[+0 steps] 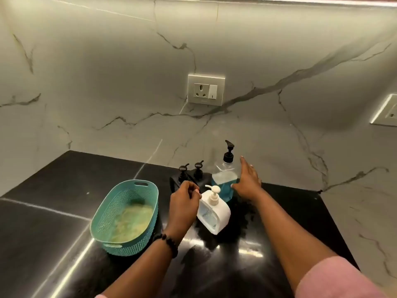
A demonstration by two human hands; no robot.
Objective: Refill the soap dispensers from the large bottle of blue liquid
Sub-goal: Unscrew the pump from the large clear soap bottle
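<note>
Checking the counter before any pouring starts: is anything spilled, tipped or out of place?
Nothing stands out. The large bottle of blue liquid, the white dispenser and the two black dispensers all stand upright with pumps on, and no blue liquid shows on the black counter.

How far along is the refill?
Nothing looks done: pumps are still on the white dispenser and two black dispensers. In hand: right hand open beside the blue bottle, left hand by the white one. All pouring remains.
</note>
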